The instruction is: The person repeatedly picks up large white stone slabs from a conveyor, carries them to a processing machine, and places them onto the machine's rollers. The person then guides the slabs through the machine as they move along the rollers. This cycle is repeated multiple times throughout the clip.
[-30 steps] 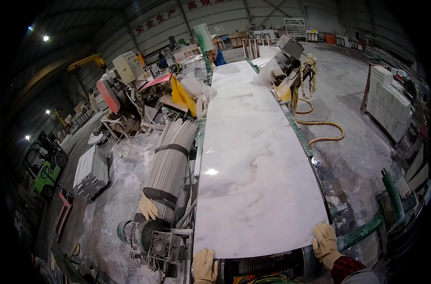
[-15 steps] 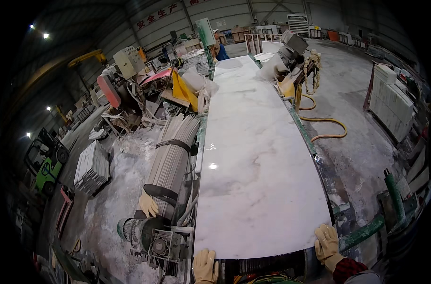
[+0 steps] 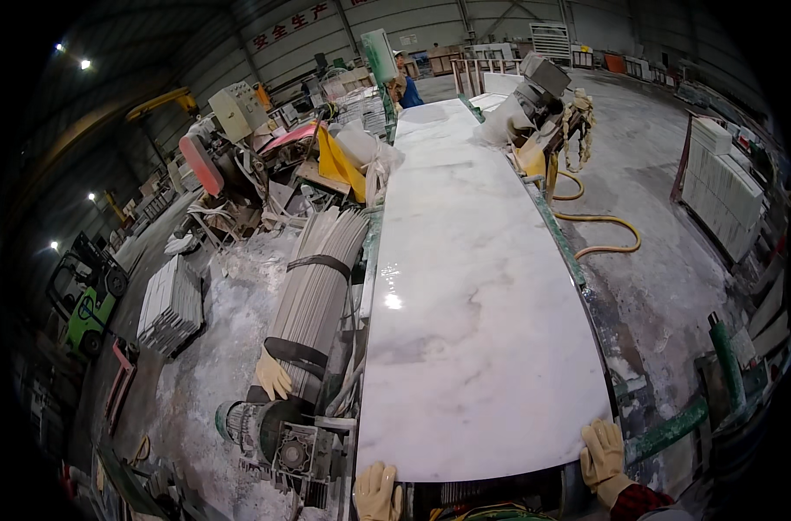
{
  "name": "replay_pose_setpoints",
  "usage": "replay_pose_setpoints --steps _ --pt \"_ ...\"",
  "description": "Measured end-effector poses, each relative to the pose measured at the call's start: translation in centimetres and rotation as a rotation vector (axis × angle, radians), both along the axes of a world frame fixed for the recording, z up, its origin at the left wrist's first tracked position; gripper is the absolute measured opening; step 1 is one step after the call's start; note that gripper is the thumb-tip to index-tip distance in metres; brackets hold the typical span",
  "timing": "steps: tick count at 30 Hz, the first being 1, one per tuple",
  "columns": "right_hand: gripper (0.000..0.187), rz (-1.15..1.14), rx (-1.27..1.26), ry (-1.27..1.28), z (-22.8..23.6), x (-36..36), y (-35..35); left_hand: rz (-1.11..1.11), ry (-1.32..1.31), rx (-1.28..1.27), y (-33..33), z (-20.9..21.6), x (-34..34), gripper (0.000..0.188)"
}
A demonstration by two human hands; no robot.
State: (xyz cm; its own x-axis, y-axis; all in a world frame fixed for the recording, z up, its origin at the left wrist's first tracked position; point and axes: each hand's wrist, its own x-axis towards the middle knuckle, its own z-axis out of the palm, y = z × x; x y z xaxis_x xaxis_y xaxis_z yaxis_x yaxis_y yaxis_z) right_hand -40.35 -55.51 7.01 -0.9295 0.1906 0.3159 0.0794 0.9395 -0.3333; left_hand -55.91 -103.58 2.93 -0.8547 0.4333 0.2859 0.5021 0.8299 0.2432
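Observation:
A long, polished white stone slab [image 3: 486,347] with faint grey-brown veins lies on a green-framed machine bed, stretching away from me. At its near left corner, my left hand [image 3: 377,492] in a cream work glove has its fingers together and bent against the edge. My right hand [image 3: 604,462], gloved alike below a red-and-black checked cuff, grips the near right corner with curled fingers. The undersides of both hands are hidden. Left of the slab, a spare cream glove [image 3: 273,375] lies against a strapped bundle of pale strips [image 3: 313,286].
A motor with gearbox [image 3: 269,434] sits at the bed's near left. Green pipe [image 3: 669,431] juts out on the right, beyond it stacked slabs [image 3: 721,187]. A yellow hose [image 3: 617,223] curls on the floor. Far off stand a person in blue [image 3: 408,93] and a green forklift [image 3: 87,304].
Both gloves and the slab's near edge sit slightly lower in the picture. The whole view has shifted a little. Both hands keep their places at the slab's corners.

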Motion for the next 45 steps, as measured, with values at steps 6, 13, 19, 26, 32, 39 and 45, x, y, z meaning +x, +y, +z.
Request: replay_pose_setpoints --steps 6,13,19,26,32,39,45 --pt "0.043 -0.008 -0.013 -0.005 -1.0 0.6 0.3 0.005 -0.047 -0.034 -0.1 0.6 0.5 0.055" --pt "0.04 -0.015 -0.009 0.009 -0.5 1.1 -0.1 -0.035 -0.048 -0.065 0.0 1.4 0.3 0.056" --pt "0.037 -0.011 -0.002 0.078 -0.6 1.4 -0.2 -0.043 -0.03 -0.085 -0.2 1.0 0.6 0.057" --pt "0.027 -0.036 -0.002 0.102 0.9 1.6 -1.0 -0.018 0.022 -0.123 -0.6 0.0 1.3 0.058" --pt "0.027 -0.033 0.095 0.308 1.0 2.1 -1.7 0.015 0.07 -0.16 -0.9 -1.0 1.5 0.059" --pt "0.035 -0.082 0.139 0.37 -2.0 3.0 -2.2 0.021 0.109 -0.145 -1.8 -2.1 1.7 0.059" --pt "0.036 -0.189 0.095 0.378 -2.8 5.1 -3.1 -0.052 0.105 -0.129 -1.1 -2.5 1.2 0.053"
